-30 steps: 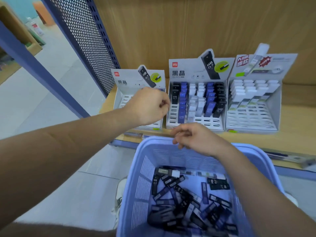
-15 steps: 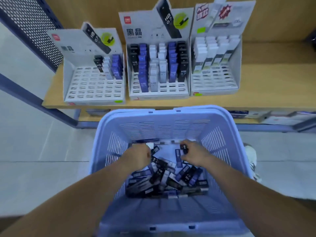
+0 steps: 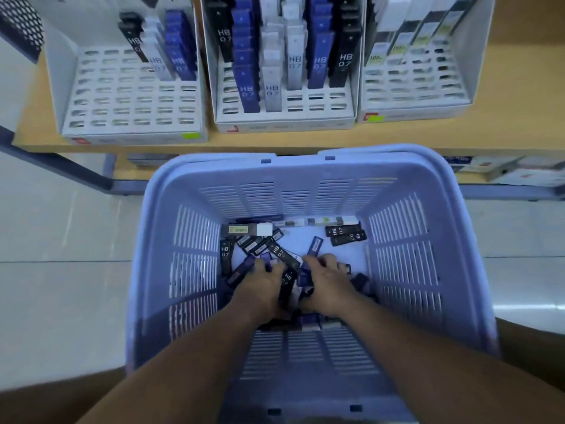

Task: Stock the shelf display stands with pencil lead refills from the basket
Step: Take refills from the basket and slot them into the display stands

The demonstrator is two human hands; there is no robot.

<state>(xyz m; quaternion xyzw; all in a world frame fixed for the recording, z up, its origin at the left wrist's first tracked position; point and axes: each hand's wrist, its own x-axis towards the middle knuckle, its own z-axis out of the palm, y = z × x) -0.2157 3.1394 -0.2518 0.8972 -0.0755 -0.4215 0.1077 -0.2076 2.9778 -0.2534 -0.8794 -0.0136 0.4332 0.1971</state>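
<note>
Slatted plastic basket (image 3: 406, 270); matt wooden shelf (image 3: 519, 87).

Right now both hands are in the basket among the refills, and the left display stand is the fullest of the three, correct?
No: the head view shows the left display stand mostly empty; the middle stand is fullest. The left hand and right hand are in the basket among the refills.

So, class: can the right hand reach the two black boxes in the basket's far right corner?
Probably yes: the right hand is inside the basket, and nothing covers the two black boxes.
</note>
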